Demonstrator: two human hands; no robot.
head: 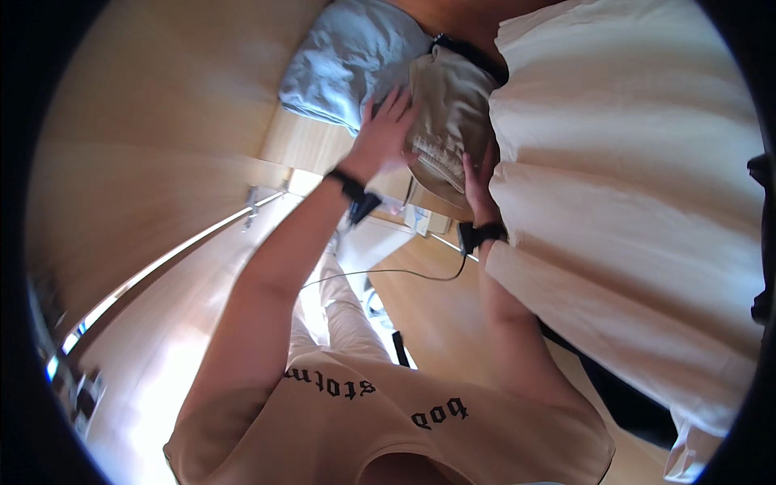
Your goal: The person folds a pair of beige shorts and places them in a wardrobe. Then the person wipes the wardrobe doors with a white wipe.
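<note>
A folded beige garment (451, 100) with a gathered elastic waistband lies at the top centre, on a wooden shelf. My left hand (388, 130) is at its left side, fingers spread and slightly blurred, between it and a light blue folded garment (354, 63). Along the beige garment's right edge is my right hand (481, 182). Its thumb rests near the waistband's end, while its other fingers are in shadow and partly hidden, so its grip is unclear. Below the waistband shows the curved edge of a tan item (439, 189). Each wrist wears a black strap with a small device.
Cream hanging fabric (612, 163) fills the right side, close to my right arm. A wooden door or panel (151, 115) stands on the left, with a metal hinge (251, 203) near its edge. Behind the beige garment is a dark cloth item (473, 54). A thin cable (400, 271) runs between my forearms.
</note>
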